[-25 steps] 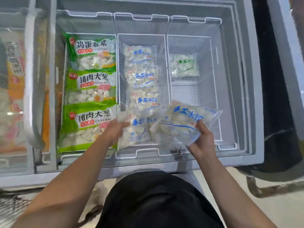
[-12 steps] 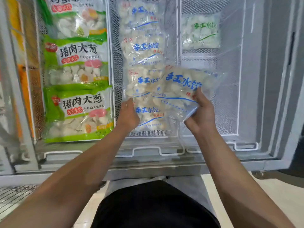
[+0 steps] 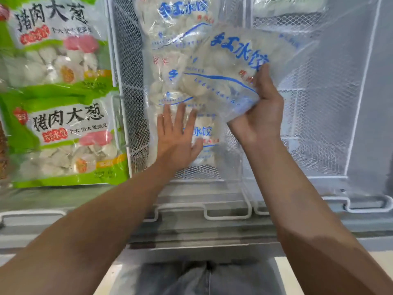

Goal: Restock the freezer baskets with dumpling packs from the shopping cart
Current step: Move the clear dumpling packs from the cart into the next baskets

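Note:
My right hand grips the lower right corner of a clear dumpling pack with blue lettering, held tilted above the boundary between the middle basket and the right basket. My left hand lies flat, fingers spread, on the nearest blue-lettered pack lying in the middle basket. More of the same packs lie in a row behind it. One pack shows at the far end of the right basket.
The left basket holds green-labelled dumpling bags, one behind the other. The freezer's grey front rim runs across below the baskets' white wire handles. The right basket's near floor is bare mesh.
The view has drawn closer to the baskets. My left hand has opened and flattened onto the nearest pack in the middle basket. The held pack has moved slightly deeper and to the right.

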